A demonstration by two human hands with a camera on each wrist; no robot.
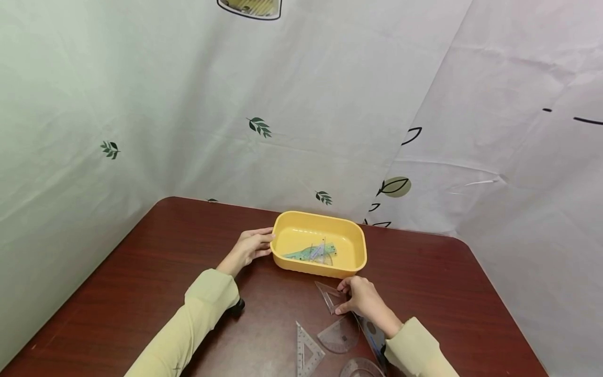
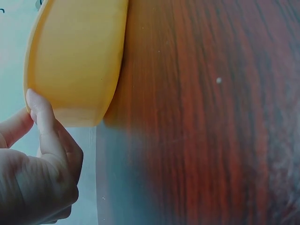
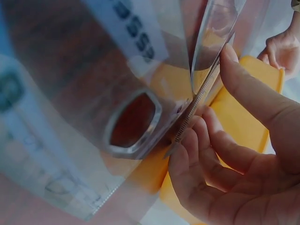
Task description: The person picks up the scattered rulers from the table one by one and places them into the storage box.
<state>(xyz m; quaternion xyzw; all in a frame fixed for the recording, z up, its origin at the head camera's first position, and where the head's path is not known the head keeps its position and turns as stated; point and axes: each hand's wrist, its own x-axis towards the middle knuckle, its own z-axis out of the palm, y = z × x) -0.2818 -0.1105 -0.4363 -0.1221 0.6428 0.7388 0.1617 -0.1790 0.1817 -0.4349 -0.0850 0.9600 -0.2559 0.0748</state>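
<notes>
Set square (image 1: 324, 291): transparent, hollow-centred | right fingers (image 3: 218, 140): pinching its edge | left fingers (image 2: 44, 115): gripping yellow tray (image 1: 346, 248)

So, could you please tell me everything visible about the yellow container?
The yellow container is shallow and open-topped, with rounded corners and a glossy, plastic-looking surface. It sits upright on the reddish-brown table, towards the far edge. A flat green piece and clear pieces lie inside, near its front wall. The left hand holds its left end.

We are seeing the head view's lower edge cropping the nearest protractor (image 1: 361, 366); the left wrist view's top, the yellow tray (image 2: 77, 56).
</notes>
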